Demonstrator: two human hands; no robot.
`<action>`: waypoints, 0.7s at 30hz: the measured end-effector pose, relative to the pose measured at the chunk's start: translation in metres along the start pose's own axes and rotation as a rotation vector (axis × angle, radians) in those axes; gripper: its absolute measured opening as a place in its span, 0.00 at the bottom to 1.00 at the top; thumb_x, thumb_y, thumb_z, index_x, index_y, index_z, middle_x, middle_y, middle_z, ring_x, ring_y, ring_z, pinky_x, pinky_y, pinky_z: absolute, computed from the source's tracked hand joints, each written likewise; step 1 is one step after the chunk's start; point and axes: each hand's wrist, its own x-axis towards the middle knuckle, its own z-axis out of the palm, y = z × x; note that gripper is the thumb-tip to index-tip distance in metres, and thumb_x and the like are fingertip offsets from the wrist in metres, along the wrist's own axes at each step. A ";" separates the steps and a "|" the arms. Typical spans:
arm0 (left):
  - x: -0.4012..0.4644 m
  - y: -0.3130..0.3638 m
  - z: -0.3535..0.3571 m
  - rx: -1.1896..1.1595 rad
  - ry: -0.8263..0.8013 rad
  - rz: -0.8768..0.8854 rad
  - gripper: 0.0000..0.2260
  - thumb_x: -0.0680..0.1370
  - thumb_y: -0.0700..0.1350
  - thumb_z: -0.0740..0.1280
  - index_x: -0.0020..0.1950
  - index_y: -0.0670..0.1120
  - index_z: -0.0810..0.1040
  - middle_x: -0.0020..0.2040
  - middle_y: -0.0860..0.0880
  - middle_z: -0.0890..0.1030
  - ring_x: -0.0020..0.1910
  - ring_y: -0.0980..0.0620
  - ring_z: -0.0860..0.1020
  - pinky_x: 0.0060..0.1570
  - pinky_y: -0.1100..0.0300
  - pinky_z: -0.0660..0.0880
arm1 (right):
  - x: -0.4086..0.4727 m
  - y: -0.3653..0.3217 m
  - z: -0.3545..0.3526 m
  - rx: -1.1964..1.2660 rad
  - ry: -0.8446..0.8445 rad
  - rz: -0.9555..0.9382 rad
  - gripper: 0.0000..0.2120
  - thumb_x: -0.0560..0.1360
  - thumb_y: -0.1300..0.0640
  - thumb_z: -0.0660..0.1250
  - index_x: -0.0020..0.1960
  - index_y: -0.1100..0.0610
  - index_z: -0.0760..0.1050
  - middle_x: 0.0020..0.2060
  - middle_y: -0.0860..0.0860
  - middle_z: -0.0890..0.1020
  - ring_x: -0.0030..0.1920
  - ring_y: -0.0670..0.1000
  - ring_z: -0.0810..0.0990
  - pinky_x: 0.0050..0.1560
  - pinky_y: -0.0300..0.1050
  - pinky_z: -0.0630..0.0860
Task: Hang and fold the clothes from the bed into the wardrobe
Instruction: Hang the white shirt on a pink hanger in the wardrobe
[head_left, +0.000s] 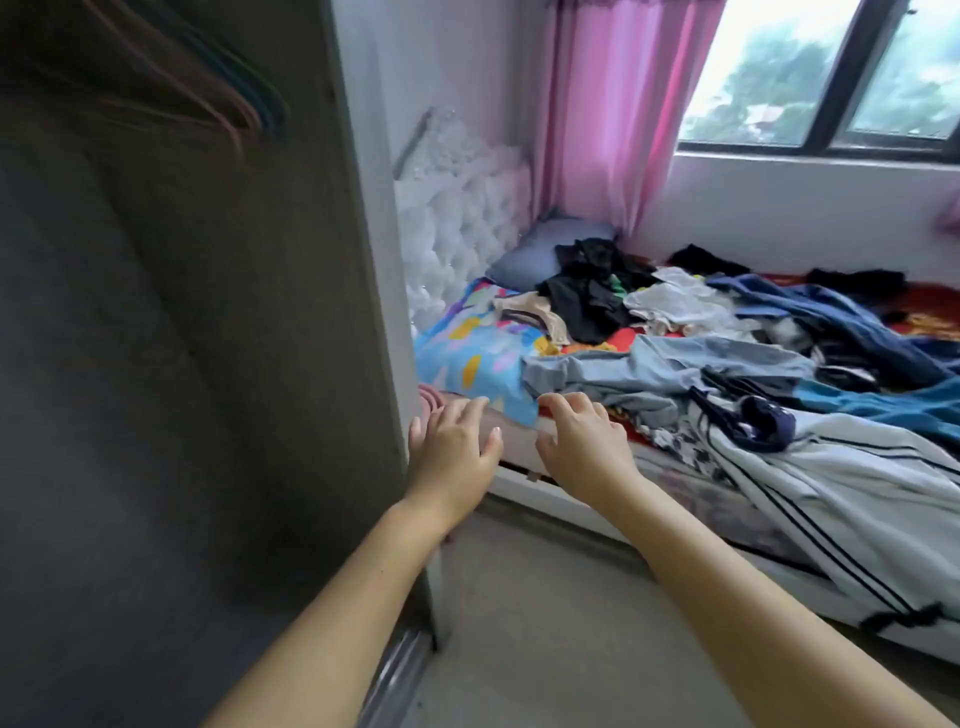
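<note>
Barely begun, I judge — clothes (727, 353) heaped across the bed (545, 486) to its near edge; wardrobe (182, 364) hangers (228, 98) bare; left hand (452, 452) and right hand (582, 441) empty, fingers loosely spread.

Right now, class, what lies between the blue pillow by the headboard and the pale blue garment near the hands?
In the head view, a heap of black clothes and a beige garment lie on the colourful patterned sheet between them.

Hangers (228, 88) motion-blurred in wardrobe (156, 364); bed (571, 499) cut off right.
</note>
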 end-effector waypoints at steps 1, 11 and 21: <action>0.003 0.020 0.017 -0.024 -0.063 0.060 0.20 0.81 0.51 0.57 0.73 0.49 0.65 0.71 0.51 0.68 0.71 0.50 0.63 0.72 0.47 0.50 | -0.011 0.026 -0.003 -0.018 0.001 0.065 0.22 0.79 0.52 0.57 0.72 0.50 0.61 0.69 0.52 0.66 0.68 0.56 0.64 0.64 0.54 0.64; -0.036 0.192 0.154 -0.007 -0.544 0.728 0.20 0.81 0.52 0.57 0.72 0.50 0.65 0.69 0.50 0.70 0.69 0.49 0.66 0.72 0.47 0.55 | -0.168 0.194 -0.015 -0.061 0.000 0.793 0.22 0.80 0.51 0.56 0.74 0.51 0.61 0.72 0.52 0.63 0.73 0.55 0.59 0.72 0.61 0.54; -0.181 0.315 0.187 -0.111 -0.842 1.382 0.17 0.80 0.49 0.58 0.69 0.49 0.67 0.68 0.49 0.70 0.68 0.47 0.67 0.65 0.54 0.58 | -0.386 0.196 -0.029 -0.051 0.143 1.507 0.22 0.80 0.53 0.54 0.74 0.48 0.59 0.73 0.51 0.61 0.72 0.54 0.58 0.71 0.59 0.56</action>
